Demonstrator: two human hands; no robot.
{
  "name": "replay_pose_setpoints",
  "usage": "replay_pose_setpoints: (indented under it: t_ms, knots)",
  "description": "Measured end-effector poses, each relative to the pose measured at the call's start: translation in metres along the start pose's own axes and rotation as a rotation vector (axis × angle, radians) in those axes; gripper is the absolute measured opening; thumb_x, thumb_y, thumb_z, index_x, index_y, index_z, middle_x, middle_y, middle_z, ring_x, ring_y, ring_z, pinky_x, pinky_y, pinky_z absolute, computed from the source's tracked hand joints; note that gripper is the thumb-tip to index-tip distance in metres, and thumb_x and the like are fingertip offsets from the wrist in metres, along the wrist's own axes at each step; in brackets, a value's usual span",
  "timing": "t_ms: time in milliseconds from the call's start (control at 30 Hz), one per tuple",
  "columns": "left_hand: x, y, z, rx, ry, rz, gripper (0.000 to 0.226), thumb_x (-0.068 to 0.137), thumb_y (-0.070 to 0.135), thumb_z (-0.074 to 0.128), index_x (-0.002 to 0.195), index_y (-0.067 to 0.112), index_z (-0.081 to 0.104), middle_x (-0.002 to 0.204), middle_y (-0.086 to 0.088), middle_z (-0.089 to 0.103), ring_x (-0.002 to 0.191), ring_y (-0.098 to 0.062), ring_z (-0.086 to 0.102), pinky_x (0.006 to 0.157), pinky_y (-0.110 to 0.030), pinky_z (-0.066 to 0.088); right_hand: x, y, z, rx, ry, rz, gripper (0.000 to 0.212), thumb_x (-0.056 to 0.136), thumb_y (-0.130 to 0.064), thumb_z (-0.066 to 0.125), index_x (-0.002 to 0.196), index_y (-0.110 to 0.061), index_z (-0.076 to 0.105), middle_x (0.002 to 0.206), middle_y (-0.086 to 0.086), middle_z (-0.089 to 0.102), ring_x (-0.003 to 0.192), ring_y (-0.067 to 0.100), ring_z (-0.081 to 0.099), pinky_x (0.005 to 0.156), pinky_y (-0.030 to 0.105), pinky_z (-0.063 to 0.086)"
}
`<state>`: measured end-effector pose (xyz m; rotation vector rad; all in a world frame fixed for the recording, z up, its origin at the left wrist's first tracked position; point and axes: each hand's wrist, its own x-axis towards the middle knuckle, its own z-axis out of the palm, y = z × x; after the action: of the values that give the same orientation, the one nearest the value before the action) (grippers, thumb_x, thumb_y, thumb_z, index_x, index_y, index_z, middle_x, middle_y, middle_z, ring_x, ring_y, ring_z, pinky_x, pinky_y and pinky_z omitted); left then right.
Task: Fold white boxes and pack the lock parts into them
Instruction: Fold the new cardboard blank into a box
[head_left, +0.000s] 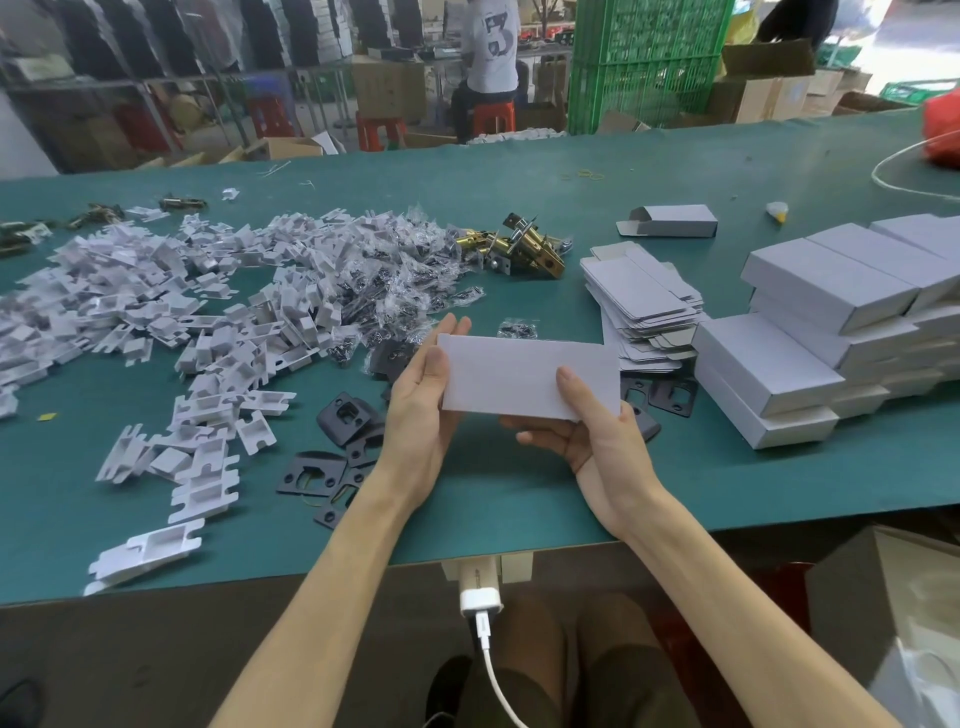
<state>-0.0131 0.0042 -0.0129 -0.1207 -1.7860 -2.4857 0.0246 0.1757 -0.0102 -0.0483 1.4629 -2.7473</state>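
Both my hands hold one closed white box (524, 375) a little above the green table (519, 493). My left hand (423, 400) grips its left end, thumb on top. My right hand (587, 426) supports it from below near the right end, thumb on the front face. Black strike plates (337, 415) lie under and left of the box. A heap of white plastic inserts (171, 312) and bagged screws (415, 280) covers the left half. Brass latch bolts (524, 249) lie behind. A stack of flat box blanks (644, 306) sits to the right.
Finished white boxes (831, 332) are stacked at the right. One folded box with an open flap (670, 221) stands further back. A seated person (491, 62) and green crates (644, 62) are beyond the table. A white charger and cable (480, 603) hang at the near edge.
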Motion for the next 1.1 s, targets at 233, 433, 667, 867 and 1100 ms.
replay_pose_setpoints:
  t_ms: [233,433,667,867,1100]
  knots:
    - [-0.004,-0.002,0.001,0.096,-0.032,-0.003,0.047,0.113,0.033,0.035,0.159,0.026,0.037,0.148,0.012,0.06,0.135,-0.012,0.058,0.11,-0.038,0.052,0.0,0.001,0.0,0.011,0.049,-0.019,0.03,0.093,-0.031,0.066,0.118,-0.014,0.064,0.105,0.02,0.075,0.079,0.036,0.075,0.063,0.031,0.062]
    - [-0.008,0.0,0.006,0.237,-0.081,0.006,0.072,0.1,0.045,0.048,0.165,0.028,0.021,0.156,0.01,0.05,0.142,-0.014,0.051,0.119,-0.049,0.042,0.001,0.003,0.0,-0.029,0.067,-0.046,0.021,0.098,-0.028,0.062,0.115,-0.016,0.064,0.099,0.014,0.076,0.073,0.029,0.074,0.063,0.029,0.06]
    - [-0.008,-0.003,0.007,0.354,-0.062,0.034,0.063,0.108,0.032,0.041,0.166,0.021,0.018,0.167,0.001,0.034,0.152,-0.017,0.037,0.127,-0.046,0.03,0.001,0.004,0.0,-0.074,0.045,-0.063,0.024,0.097,-0.029,0.061,0.116,-0.014,0.064,0.099,0.014,0.075,0.072,0.028,0.073,0.063,0.03,0.06]
    - [-0.011,-0.001,0.007,0.35,-0.103,0.022,0.069,0.106,0.035,0.042,0.166,0.022,0.011,0.17,0.004,0.024,0.154,-0.011,0.031,0.128,-0.04,0.026,0.003,0.006,-0.001,-0.107,0.02,-0.068,0.03,0.101,-0.024,0.059,0.125,-0.006,0.061,0.102,0.017,0.075,0.073,0.03,0.072,0.064,0.031,0.061]
    - [-0.006,-0.006,0.004,0.42,-0.028,0.07,0.054,0.112,0.026,0.039,0.164,0.017,0.025,0.161,-0.004,0.043,0.144,-0.022,0.047,0.121,-0.042,0.038,0.002,0.007,0.003,-0.155,0.019,-0.058,0.044,0.094,-0.035,0.062,0.126,-0.004,0.063,0.102,0.023,0.074,0.074,0.03,0.071,0.062,0.03,0.058]
